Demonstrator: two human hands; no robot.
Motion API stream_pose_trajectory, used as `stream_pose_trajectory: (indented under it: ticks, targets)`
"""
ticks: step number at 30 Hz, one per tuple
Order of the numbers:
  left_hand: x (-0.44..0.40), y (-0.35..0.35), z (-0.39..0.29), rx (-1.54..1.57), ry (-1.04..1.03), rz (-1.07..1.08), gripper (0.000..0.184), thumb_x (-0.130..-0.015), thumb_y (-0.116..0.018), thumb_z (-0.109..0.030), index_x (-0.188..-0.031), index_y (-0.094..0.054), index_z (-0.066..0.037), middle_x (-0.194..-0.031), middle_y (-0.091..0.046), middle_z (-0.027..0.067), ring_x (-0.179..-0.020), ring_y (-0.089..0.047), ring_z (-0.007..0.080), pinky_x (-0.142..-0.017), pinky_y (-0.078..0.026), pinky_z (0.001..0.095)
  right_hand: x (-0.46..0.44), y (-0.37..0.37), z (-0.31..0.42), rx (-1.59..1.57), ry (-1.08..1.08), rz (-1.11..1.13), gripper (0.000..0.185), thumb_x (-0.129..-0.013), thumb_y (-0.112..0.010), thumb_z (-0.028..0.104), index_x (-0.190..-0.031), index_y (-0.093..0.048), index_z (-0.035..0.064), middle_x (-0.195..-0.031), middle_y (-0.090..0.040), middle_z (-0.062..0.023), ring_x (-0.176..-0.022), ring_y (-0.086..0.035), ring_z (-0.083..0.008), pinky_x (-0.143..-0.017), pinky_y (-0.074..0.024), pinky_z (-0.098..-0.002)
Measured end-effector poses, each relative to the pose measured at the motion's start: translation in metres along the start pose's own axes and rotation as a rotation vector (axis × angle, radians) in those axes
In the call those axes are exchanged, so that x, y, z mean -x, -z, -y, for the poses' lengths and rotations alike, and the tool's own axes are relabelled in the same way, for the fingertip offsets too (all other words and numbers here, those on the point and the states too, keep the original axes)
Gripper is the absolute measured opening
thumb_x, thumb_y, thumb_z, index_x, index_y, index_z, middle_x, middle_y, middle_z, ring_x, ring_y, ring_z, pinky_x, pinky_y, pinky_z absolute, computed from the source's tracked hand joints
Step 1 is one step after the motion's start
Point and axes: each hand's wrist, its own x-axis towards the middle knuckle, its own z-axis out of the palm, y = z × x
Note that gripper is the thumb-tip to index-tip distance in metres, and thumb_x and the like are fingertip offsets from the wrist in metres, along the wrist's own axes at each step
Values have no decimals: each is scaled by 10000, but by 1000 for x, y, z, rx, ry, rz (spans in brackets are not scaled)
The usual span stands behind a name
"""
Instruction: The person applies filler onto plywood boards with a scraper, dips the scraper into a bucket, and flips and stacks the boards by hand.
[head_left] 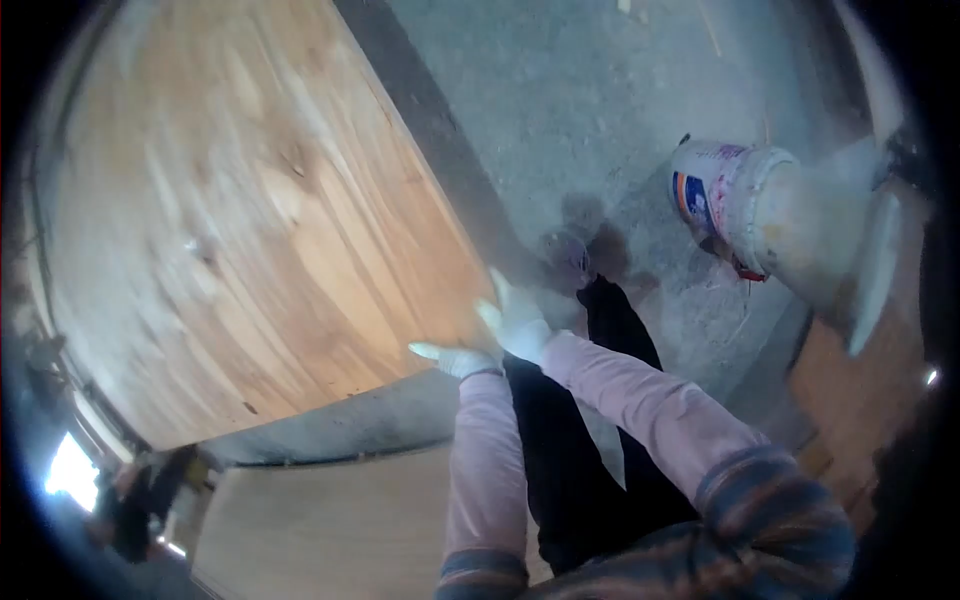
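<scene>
A large plywood sheet (pixel 270 200) with streaky light-brown grain fills the upper left of the view. My left hand (pixel 462 359), in a white glove, grips the sheet's near edge by the corner, thumb lying on the top face. Close beside it my right hand (pixel 517 322), also gloved, holds the sheet's right edge at the same corner, with its thumb over the top. The fingers of both hands are partly hidden beneath or behind the sheet.
On the grey concrete floor (pixel 560 110) to the right stands a stained white bucket (pixel 722 195) with a pale object on it. Another pale board (pixel 320 520) lies at lower left. A brown panel (pixel 850 390) is at far right, and dark clutter at far left.
</scene>
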Motion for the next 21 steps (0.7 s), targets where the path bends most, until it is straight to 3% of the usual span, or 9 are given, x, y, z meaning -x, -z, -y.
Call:
stream_pose_trajectory:
  ticks: [2, 4, 8, 10, 11, 12, 15, 18, 21]
  targets:
    - [19, -5, -28, -92, 71, 121, 998, -854, -331, -786, -1510, -192, -47, -1537, -252, 168, -1384, -282, 335, -1170, -183, 436, 29, -7, -62, 94, 319, -341, 526, -945, -511, 315, -1350, -435, -13, -1263, -564, -248, -1200, -525, -369, -1078, -350, -397]
    - [-57, 77, -18, -406, 481, 230, 931, -886, -313, -748, -1515, -190, -73, -1547, -227, 187, -1411, -242, 346, -1168, -190, 452, 95, 62, -69, -30, 214, -169, 476, -962, -490, 285, -1342, -459, 1, -1285, -561, -224, -1226, -520, -333, -1053, -384, -390]
    - [76, 114, -128, -1795, -206, 481, 781, -906, -469, -564, -1410, -388, 27, -1447, -426, 208, -1342, -384, 346, -1110, -291, 380, 235, 186, -143, -1176, 81, -67, 242, -950, -577, 155, -1124, -643, 1, -1013, -676, -89, -917, -631, -165, -856, -503, -302]
    - [58, 181, -130, -2167, -246, 552, 523, -996, -325, -444, -1395, -428, -123, -1464, -379, 196, -1342, -359, 394, -1113, -309, 406, 312, 268, -126, -616, 379, -525, 229, -983, -540, 164, -1105, -644, 1, -989, -673, -64, -910, -620, -143, -835, -504, -299]
    - [105, 176, -146, -1317, 20, 366, 662, -937, -428, -522, -1340, -490, -1, -1301, -557, 150, -1164, -531, 279, -944, -451, 416, 343, 321, -117, -494, 404, -572, 265, -1012, -475, 188, -1137, -629, 12, -1017, -665, -43, -927, -606, -132, -833, -503, -298]
    - [90, 207, -144, -1213, 250, 380, 536, -1012, -349, -397, -1311, -491, 24, -1372, -499, 151, -1245, -466, 272, -1055, -361, 390, 370, 372, -115, -398, 230, -676, 295, -1025, -434, 219, -1160, -616, 30, -1070, -649, -44, -976, -587, -128, -840, -503, -304]
    - [90, 269, -115, -761, 283, 505, 575, -933, -426, -489, -1294, -533, -54, -1233, -573, 157, -1050, -559, 277, -869, -480, 426, 397, 480, -118, -889, 49, -842, 286, -976, -527, 274, -1157, -627, 77, -1117, -640, -74, -1033, -598, -169, -838, -511, -319]
    - [188, 246, -79, -1586, 91, 322, 482, -932, -454, -433, -1211, -577, -60, -1068, -602, 123, -939, -577, 244, -805, -480, 407, 346, 554, -204, 511, 80, -623, 237, -897, -553, 170, -1098, -669, 122, -1044, -680, -116, -991, -646, -195, -853, -522, -374]
    - [295, 194, -26, -1903, 119, 293, 395, -931, -481, -377, -1127, -621, -65, -903, -632, 88, -828, -595, 210, -741, -481, 387, 307, 562, -227, 1064, -40, -10, 444, -826, -604, 165, -1268, -569, 188, -1100, -660, -119, -992, -624, -323, -915, -478, -415]
